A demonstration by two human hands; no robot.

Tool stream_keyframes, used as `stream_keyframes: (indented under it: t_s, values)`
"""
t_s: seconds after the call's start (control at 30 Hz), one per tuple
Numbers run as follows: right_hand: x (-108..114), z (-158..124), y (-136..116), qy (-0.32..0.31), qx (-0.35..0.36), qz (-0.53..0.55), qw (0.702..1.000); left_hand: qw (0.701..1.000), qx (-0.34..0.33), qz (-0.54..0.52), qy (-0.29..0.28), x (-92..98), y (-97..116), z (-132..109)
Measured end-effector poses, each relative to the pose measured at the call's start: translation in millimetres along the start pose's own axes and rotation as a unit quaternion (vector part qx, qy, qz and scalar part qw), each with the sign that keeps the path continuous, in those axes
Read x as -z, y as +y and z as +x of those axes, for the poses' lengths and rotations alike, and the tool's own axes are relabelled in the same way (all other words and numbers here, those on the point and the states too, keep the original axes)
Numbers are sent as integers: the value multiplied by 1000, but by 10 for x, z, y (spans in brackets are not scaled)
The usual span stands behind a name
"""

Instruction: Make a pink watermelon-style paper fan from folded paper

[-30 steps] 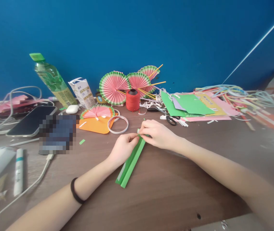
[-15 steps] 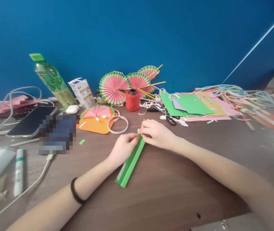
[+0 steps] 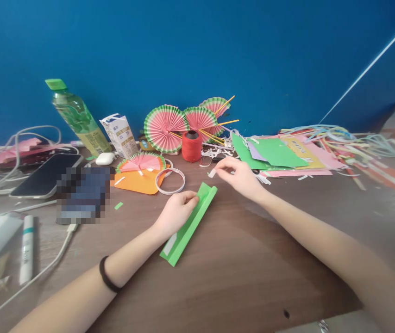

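My left hand (image 3: 174, 213) pinches a folded strip of green paper (image 3: 192, 230) near its far end. The paper lies slanted on the table, creased lengthwise, and a white strip (image 3: 170, 244) runs along its near left part, partly hidden by the hand. To the right and apart from the paper, my right hand (image 3: 239, 178) is raised a little, holding a small white scrap (image 3: 212, 173) between thumb and fingertips; it looks like paper or tape backing. A roll of tape (image 3: 157, 186) lies beyond my left hand.
Pleated pink-and-green paper fans (image 3: 166, 127), a red thread spool (image 3: 191, 147), a carton (image 3: 119, 135) and a green bottle (image 3: 77, 118) stand along the wall. Green sheets (image 3: 280, 150) lie at back right. Phones (image 3: 47, 175), a cable and a marker (image 3: 27, 249) occupy the left.
My right hand has moved right and away from the green paper, carrying the white scrap. The paper has opened out and turned slightly under my left hand, which keeps hold of it.
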State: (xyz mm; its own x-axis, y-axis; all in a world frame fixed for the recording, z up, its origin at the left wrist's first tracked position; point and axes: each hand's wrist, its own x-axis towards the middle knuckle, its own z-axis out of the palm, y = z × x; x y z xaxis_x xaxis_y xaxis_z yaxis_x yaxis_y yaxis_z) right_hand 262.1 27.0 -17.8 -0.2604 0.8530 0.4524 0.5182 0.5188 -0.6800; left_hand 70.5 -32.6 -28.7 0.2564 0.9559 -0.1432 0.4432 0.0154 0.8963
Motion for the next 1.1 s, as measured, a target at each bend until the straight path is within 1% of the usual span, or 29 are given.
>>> stream_keyframes:
  t_s: [0.1,0.17,0.3,0.33,0.43,0.5,0.6,0.67,0.7,0.73,0.77,0.83,0.87,0.9,0.93,1.0,1.1]
  values:
    - [156,112,158,58,-89,-44,993,1000,2,4,-6,8,-17,9]
    - [251,164,264,83,-129,-81,985,1000,4,-19,-14,13,-18,12]
    - [370,204,443,22,-176,-157,971,994,41,-93,-40,18,-8,15]
    - [387,207,480,19,-181,-185,966,992,47,-110,-43,19,-7,16]
    - [413,217,568,19,-181,-257,949,987,53,-144,-50,25,-12,24]
    - [407,223,590,20,-165,-273,948,988,55,-133,-49,35,-18,27]
    - [353,216,516,40,-110,-246,962,993,47,-96,-54,55,-20,28]
    - [292,189,381,42,-81,-175,980,995,37,-71,-61,68,-15,25]
    - [257,168,295,25,-78,-116,990,996,34,-59,-62,72,-11,23]
    - [222,142,202,-16,-79,-45,996,996,31,-50,-62,74,-7,20]
    - [188,113,109,-71,-75,16,994,997,29,-42,-61,76,-4,18]
    - [129,53,-51,-196,-71,93,974,997,24,-34,-60,76,1,14]
    - [106,27,-110,-242,-70,108,962,997,22,-32,-61,76,2,13]
    - [88,5,-151,-270,-62,107,955,997,19,-31,-62,78,2,13]
    - [76,-11,-174,-290,-53,101,950,997,16,-30,-63,81,1,14]
    - [67,-23,-174,-303,-40,89,948,997,17,-34,-64,93,-1,19]
    - [86,5,-99,-275,-53,85,956,992,39,-66,-101,121,-7,35]
